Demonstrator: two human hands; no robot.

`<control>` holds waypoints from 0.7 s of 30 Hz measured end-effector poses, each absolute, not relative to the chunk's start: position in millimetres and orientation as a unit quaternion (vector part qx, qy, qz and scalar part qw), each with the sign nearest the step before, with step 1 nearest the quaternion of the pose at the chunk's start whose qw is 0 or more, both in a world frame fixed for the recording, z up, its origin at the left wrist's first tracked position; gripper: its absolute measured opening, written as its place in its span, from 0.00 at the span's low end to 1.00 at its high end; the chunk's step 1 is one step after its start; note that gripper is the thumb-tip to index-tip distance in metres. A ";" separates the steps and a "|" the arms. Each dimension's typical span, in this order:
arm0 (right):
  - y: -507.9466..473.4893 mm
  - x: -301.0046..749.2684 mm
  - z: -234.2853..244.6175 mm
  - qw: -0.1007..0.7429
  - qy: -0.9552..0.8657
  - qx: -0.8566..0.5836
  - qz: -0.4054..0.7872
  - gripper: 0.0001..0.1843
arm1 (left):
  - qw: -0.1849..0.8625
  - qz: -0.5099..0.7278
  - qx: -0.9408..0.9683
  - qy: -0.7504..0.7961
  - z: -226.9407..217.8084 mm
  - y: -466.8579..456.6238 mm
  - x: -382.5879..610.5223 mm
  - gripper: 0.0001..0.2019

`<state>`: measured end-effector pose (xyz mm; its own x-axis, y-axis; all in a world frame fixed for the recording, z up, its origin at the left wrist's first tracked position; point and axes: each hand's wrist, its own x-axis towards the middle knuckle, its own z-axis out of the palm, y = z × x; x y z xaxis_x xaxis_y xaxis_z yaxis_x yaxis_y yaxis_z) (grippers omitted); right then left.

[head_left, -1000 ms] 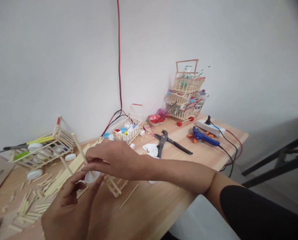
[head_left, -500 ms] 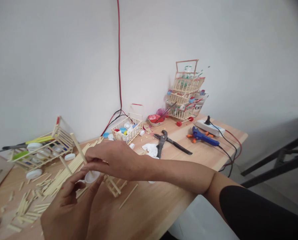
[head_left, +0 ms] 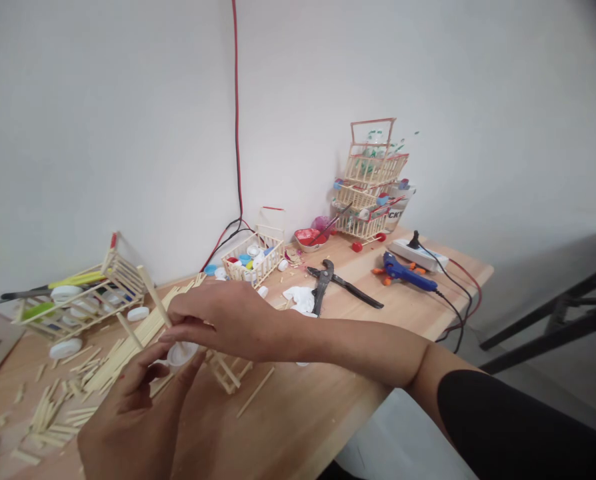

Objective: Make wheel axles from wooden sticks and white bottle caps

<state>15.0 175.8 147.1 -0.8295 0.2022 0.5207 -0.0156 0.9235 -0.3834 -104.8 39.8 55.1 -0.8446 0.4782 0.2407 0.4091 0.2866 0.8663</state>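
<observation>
My left hand (head_left: 133, 420) is closed round the rim of a white plastic bottle cap (head_left: 181, 356), its hollow side facing up. Above it, my right hand (head_left: 235, 323) pinches a thin wooden stick (head_left: 151, 292). The stick leans up to the left, and its lower end goes down into the cap; whether it touches the bottom is hidden by my fingers. Beneath my hands sits a small frame of glued wooden sticks (head_left: 227, 375), partly covered. Another upright stick (head_left: 129, 331) rises just behind my left hand.
Long sticks (head_left: 123, 353) and short cut pieces (head_left: 48, 417) lie at left. A stick cart with caps (head_left: 81, 313) stands far left, another cart (head_left: 255, 263) behind. Cutter pliers (head_left: 325, 283), a blue glue gun (head_left: 408, 273), a power strip (head_left: 415, 255) and stacked carts (head_left: 371, 193) are right.
The view has shifted very slightly. Both hands keep nearly the same pose, with the stick still held in the cap.
</observation>
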 end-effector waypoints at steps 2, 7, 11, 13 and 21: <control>175.7 15.1 146.6 0.286 -0.938 -0.055 0.186 0.16 | 0.037 0.528 0.272 0.803 57.2 40.7 -104.1 0.33; 176.6 15.4 146.2 0.281 -0.939 -0.054 0.189 0.14 | 0.048 0.532 0.275 0.799 59.4 41.6 -104.9 0.33; 176.4 15.9 146.8 0.274 -0.941 -0.059 0.191 0.14 | 0.041 0.534 0.275 0.798 58.4 40.1 -105.1 0.33; 175.9 16.1 147.2 0.271 -0.940 -0.067 0.194 0.15 | 0.035 0.534 0.268 0.801 59.5 40.2 -103.4 0.32; 174.3 16.8 149.2 0.266 -0.941 -0.060 0.201 0.16 | 0.030 0.535 0.279 0.797 58.9 39.8 -103.5 0.32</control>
